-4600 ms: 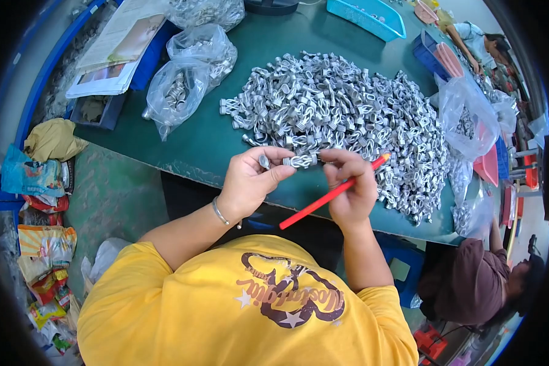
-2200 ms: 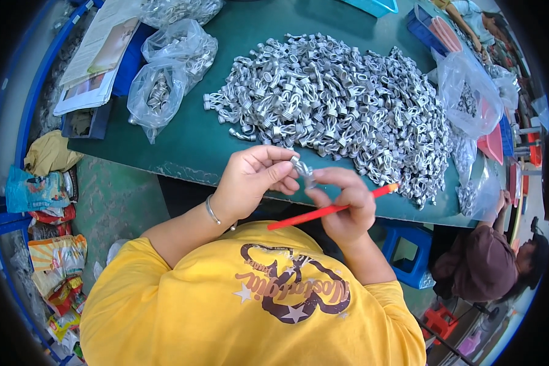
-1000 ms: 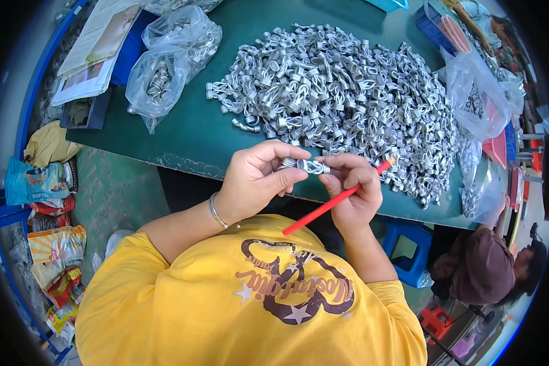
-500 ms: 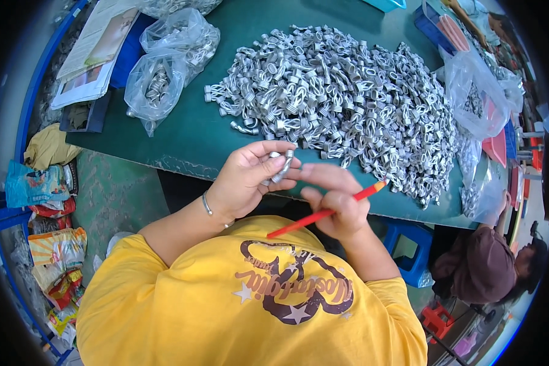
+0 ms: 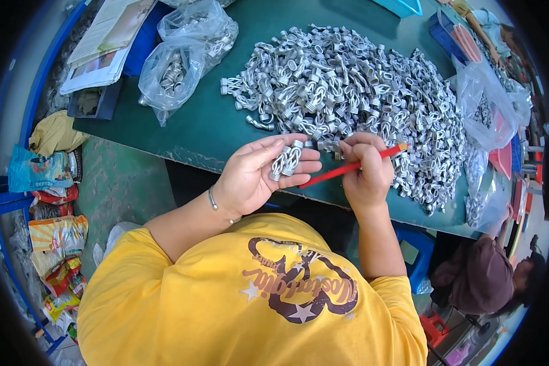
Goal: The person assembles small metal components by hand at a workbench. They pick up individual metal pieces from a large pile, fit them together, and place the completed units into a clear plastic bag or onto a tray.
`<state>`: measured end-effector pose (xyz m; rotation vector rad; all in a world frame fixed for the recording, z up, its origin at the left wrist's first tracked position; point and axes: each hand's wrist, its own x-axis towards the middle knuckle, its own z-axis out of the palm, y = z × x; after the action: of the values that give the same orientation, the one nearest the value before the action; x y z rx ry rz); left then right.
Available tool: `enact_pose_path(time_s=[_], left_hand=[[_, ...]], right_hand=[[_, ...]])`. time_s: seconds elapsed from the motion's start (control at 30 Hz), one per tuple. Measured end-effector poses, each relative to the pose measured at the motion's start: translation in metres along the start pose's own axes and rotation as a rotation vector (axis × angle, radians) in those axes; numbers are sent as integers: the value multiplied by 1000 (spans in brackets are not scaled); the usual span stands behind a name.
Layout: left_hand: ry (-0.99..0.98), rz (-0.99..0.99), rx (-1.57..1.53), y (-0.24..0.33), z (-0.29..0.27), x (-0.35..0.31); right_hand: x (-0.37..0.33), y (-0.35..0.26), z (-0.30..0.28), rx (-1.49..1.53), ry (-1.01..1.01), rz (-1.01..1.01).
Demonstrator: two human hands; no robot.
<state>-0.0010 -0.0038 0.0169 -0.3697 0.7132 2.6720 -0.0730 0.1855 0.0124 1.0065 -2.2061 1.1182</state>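
Observation:
My left hand [image 5: 250, 168] is palm up, fingers stretched, with two silver braided metal fittings [image 5: 286, 161] lying side by side across them. Each fitting looks like twisted loops with a ribbed collar. My right hand [image 5: 369, 168] is closed around a red pencil [image 5: 330, 174], which slants across below its fingers with a yellowish end up to the right. Its fingertips are at the near edge of a large pile of similar fittings [image 5: 348, 85]. A fitting [image 5: 329, 146] shows right by the fingertips; whether they grip it I cannot tell.
The pile lies on a green table [image 5: 140, 137]. Clear plastic bags of fittings [image 5: 174, 79] stand at the far left, beside papers [image 5: 104, 46] and a blue bin [image 5: 141, 39]. Another plastic bag [image 5: 485, 104] is at the right. A blue stool [image 5: 419, 256] and another person [image 5: 485, 274] are at the lower right.
My left hand has opened out flat, showing the two fittings. My right hand has moved away from it, to the right and up to the pile's edge, still holding the pencil.

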Motion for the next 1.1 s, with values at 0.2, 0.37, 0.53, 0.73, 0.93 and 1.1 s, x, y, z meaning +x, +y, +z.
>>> enact_pose_path(time_s=[0.2, 0.37, 0.53, 0.73, 0.93, 1.1], left_hand=[[143, 22, 78, -6, -1, 3], [99, 21, 121, -7, -11, 3], [103, 89, 372, -15, -4, 2], [57, 171, 784, -21, 3, 3], [43, 209, 656, -21, 10, 0], [-68, 330, 828, -21, 13, -7]], right_hand=[[-9, -3, -3, 10, 20, 42], [-31, -18, -10, -46, -108, 163], [-48, -15, -11, -121, -133, 123], [-48, -24, -6, 461, 93, 522], [-40, -37, -14, 1001, 34, 806], [-53, -33, -5, 933, 37, 536]])
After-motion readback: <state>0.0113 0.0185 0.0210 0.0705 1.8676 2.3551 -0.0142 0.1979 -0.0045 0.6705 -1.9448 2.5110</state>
